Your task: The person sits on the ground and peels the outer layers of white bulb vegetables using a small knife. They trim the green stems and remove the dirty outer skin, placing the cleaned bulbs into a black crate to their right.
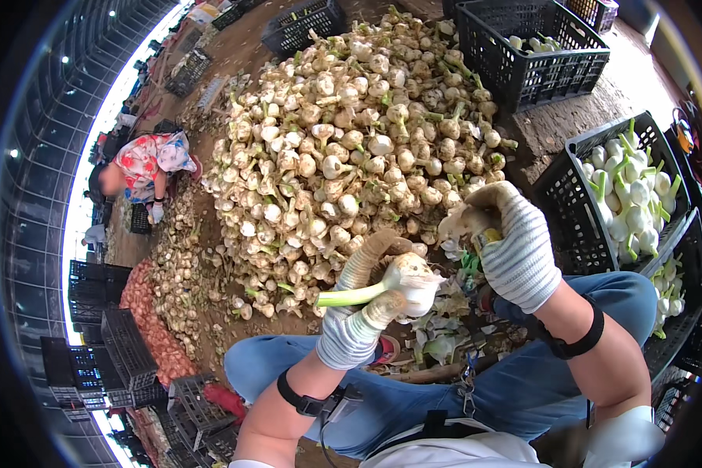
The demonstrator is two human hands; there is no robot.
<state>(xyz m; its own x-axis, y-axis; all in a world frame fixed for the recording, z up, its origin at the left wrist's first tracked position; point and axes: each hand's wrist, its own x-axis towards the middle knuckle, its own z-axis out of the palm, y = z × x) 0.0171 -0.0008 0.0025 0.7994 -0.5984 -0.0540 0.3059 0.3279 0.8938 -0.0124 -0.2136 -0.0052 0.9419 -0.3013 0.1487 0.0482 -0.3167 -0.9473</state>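
My left hand (365, 307), in a striped knit glove with soiled fingertips, grips a garlic bulb (415, 286). The bulb's cut green stem (351, 296) points left, and papery skin hangs loose on its right side. To the right and slightly higher is my right hand (515, 248), gloved the same way and apart from the bulb. Its fingers curl around a small object with a yellow part (490, 236), mostly hidden, so its kind is unclear. Beyond both hands rises a large heap of unpeeled garlic bulbs (351, 158).
A black plastic crate (579, 219) of cleaned white garlic (635, 193) stands at my right, with another crate (532, 64) behind it. Peeled skins (439, 333) litter the ground between my legs. Another person (152, 164) sits left of the heap, near red mesh sacks (152, 322) and stacked crates (128, 351).
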